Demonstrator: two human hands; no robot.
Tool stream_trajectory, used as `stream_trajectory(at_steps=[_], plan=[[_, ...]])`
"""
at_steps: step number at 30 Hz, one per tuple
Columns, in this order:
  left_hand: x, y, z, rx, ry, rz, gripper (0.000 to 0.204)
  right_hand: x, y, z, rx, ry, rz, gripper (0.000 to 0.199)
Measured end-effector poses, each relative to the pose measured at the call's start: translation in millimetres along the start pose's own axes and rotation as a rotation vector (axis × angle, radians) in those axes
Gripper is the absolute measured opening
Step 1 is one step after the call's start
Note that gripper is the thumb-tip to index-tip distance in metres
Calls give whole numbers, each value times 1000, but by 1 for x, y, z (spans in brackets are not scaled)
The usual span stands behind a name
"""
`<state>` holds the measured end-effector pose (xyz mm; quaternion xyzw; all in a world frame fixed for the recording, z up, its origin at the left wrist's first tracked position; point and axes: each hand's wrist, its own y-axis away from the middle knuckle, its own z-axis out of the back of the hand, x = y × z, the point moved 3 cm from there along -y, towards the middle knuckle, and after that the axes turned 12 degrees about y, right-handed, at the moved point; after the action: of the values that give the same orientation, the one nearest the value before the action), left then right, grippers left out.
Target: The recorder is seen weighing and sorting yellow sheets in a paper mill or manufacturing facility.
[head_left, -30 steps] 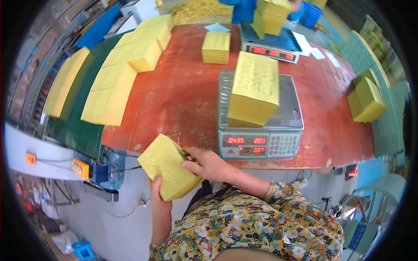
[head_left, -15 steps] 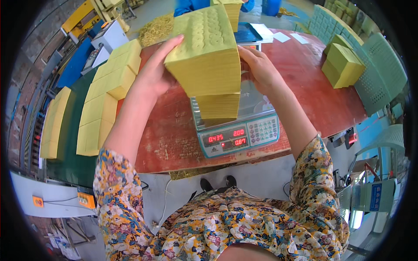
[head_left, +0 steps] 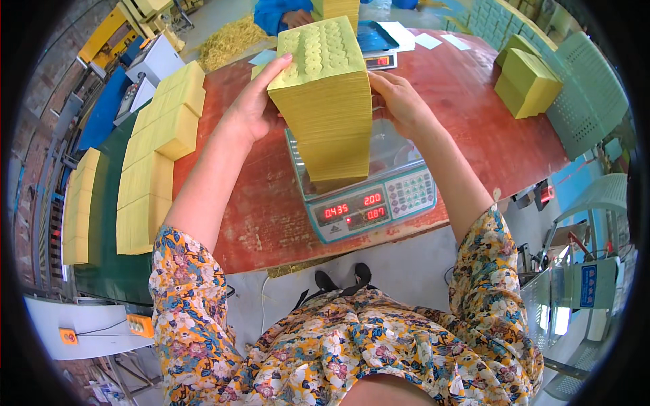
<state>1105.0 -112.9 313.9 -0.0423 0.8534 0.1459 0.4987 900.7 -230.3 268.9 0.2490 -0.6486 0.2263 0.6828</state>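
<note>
A tall stack of yellow paper sheets [head_left: 332,111], its top pressed with rows of round coin-like marks, stands on the pan of a digital scale [head_left: 406,169]. My left hand [head_left: 254,105] is closed on the stack's left side, thumb on the top edge and the other fingers mostly hidden behind. On the opposite side my right hand [head_left: 401,103] presses its fingers against the upper part. The upper block sits roughly flush over the lower one. Red digits glow on the scale's front panel, beside a keypad.
The scale rests on a worn red table [head_left: 250,223]. Yellow paper blocks [head_left: 159,135] line its left side, beside a green surface [head_left: 112,203]. More yellow blocks [head_left: 528,81] stand at right by a perforated chair back [head_left: 589,101]. Across the table is a person's blue sleeve [head_left: 267,15].
Both hands have brought the upper block down and into line with the lower one. The view has shifted slightly, and the person's hand across the table now shows.
</note>
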Motion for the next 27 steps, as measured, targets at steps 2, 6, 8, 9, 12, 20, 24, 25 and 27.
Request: stream_trajectory(at_steps=[2,6,8,9,12,20,24,25,27], plan=[[2,1,-2,-1,13,-4,63,0,1,-2,-3,16,4,36],[4,1,3,-38,-83,-41,74,1,5,-5,-47,71,25,38],[4,2,0,-40,-123,-33,74,1,5,-6,-49,80,34,38],[4,5,0,-54,-148,-71,73,0,5,-6,-50,89,45,38],[7,1,6,-72,-195,-104,70,-1,6,-7,-61,99,66,38],[24,-7,26,-33,-95,-165,65,-31,-2,10,-242,334,215,53],[83,-18,26,-91,185,-325,65,-60,-18,7,-367,-37,300,64],[98,-22,29,-53,307,-230,66,-61,-21,-5,-359,-39,305,64],[117,-33,28,-3,290,-316,64,-62,-28,-28,-169,-198,293,66]])
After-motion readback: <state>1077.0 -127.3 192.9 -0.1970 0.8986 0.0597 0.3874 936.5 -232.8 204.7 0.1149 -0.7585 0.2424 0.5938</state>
